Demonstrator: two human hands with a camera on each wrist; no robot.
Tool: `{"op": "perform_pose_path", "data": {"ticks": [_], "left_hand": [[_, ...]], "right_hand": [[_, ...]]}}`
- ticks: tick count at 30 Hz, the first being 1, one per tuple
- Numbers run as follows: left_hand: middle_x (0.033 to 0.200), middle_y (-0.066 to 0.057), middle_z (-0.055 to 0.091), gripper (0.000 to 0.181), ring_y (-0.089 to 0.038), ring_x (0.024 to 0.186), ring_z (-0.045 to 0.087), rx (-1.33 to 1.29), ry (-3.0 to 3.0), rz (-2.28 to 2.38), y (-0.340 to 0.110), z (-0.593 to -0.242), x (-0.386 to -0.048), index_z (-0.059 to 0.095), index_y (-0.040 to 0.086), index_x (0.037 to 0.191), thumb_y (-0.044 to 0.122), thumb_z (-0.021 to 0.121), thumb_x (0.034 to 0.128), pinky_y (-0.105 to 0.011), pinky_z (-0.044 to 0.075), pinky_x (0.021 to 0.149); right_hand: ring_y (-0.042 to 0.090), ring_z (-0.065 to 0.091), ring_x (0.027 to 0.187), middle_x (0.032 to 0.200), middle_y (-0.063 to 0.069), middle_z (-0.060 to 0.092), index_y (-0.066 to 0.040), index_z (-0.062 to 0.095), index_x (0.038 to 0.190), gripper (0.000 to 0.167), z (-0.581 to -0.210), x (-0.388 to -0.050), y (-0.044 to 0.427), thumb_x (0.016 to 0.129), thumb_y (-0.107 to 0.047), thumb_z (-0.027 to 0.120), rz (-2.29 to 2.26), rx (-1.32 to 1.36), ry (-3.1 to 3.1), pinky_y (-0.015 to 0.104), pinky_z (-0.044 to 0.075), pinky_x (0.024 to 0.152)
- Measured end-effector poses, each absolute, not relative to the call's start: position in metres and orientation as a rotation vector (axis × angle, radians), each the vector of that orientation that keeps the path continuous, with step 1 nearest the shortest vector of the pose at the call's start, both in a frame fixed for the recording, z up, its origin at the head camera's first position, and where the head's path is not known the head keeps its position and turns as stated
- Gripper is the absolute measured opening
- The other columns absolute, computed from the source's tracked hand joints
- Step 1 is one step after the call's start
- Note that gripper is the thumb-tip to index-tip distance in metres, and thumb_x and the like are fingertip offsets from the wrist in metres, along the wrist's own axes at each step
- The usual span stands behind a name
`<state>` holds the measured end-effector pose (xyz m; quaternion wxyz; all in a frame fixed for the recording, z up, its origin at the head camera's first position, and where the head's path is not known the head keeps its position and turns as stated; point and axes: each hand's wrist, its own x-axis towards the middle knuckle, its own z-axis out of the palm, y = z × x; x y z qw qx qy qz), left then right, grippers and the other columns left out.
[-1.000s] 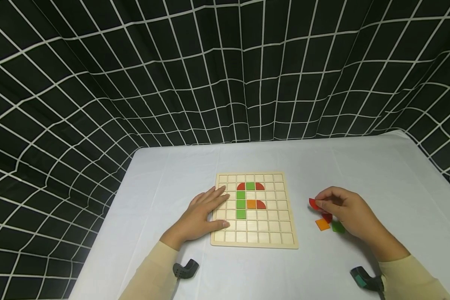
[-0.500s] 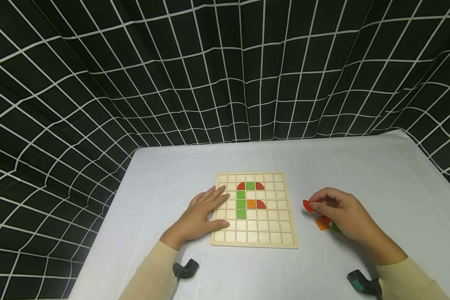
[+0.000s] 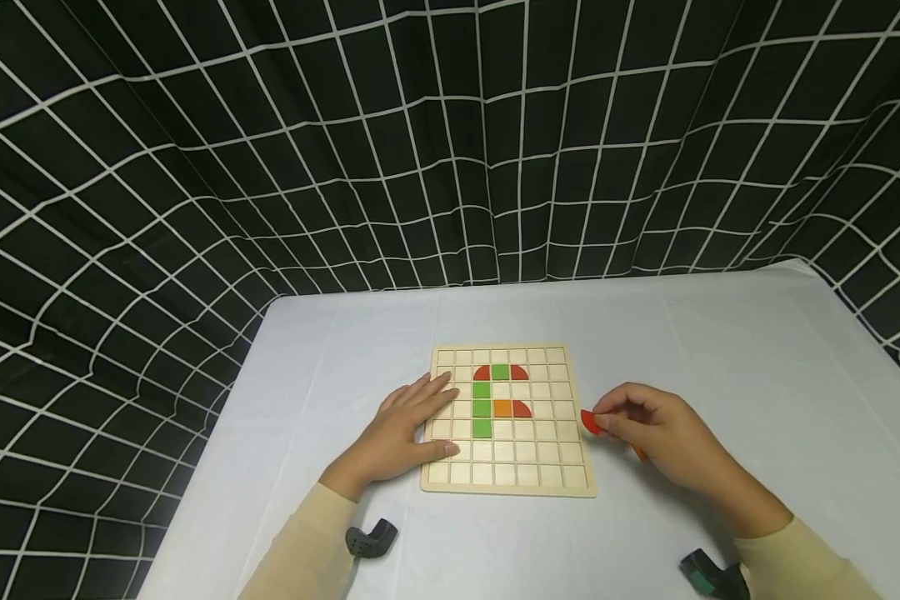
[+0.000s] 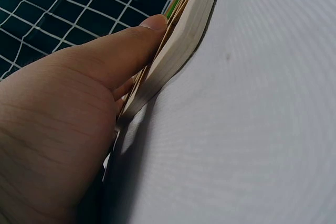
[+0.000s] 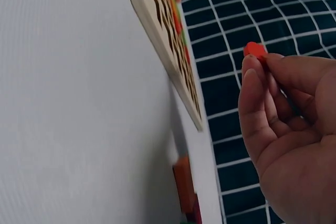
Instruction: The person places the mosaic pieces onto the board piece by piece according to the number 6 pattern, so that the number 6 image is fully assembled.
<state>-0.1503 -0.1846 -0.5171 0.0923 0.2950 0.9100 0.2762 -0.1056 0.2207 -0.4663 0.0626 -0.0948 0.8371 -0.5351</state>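
A square wooden grid board (image 3: 510, 475) lies on the white table. Set in its cells are several green squares (image 3: 482, 408), an orange square (image 3: 503, 408) and red quarter-round pieces (image 3: 520, 372). My left hand (image 3: 401, 429) rests on the board's left edge with straight, spread fingers; in the left wrist view its thumb (image 4: 131, 43) lies along the rim. Just off the board's right edge, my right hand (image 3: 656, 429) pinches a red quarter-round piece (image 3: 589, 422) between thumb and fingers. The right wrist view shows this red piece (image 5: 255, 50) held above the table.
Under the right hand lies a loose orange square (image 3: 639, 452), mostly covered. In the right wrist view the orange piece (image 5: 184, 184) has a dark red piece (image 5: 197, 209) beside it. A black curtain with white grid lines (image 3: 487, 150) surrounds the table (image 3: 330, 350).
My right hand has moved left with the red quarter-round piece, from above the loose pieces to the board's right edge. The left hand has stayed in place.
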Motion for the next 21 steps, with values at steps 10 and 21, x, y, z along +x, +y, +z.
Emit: {"op": "perform_pose_path", "data": {"ticks": [10, 21], "left_hand": [[0.18, 0.005, 0.02, 0.085, -0.022, 0.165, 0.011, 0.867, 2.707, 0.806, -0.184, -0.515, -0.149, 0.042, 0.021, 0.17, 0.059, 0.073, 0.1002, -0.05, 0.006, 0.131], [0.18, 0.004, 0.02, 0.085, -0.023, 0.165, 0.011, 0.868, 2.702, 0.824, -0.184, -0.518, -0.15, 0.042, 0.02, 0.17, 0.058, 0.073, 0.1004, -0.05, 0.006, 0.131]], "right_hand": [[0.018, 0.068, 0.081, 0.091, -0.002, 0.073, -0.009, 0.077, 0.105, 0.007, -0.473, -0.106, 0.2, 0.1, -0.009, 0.081, -1.632, -0.425, 2.491, 0.026, 0.055, 0.072], [0.02, 0.069, 0.082, 0.092, 0.0, 0.073, -0.009, 0.076, 0.103, 0.008, -0.471, -0.107, 0.18, 0.099, -0.003, 0.079, -1.639, -0.498, 2.407, 0.026, 0.057, 0.072]]}}
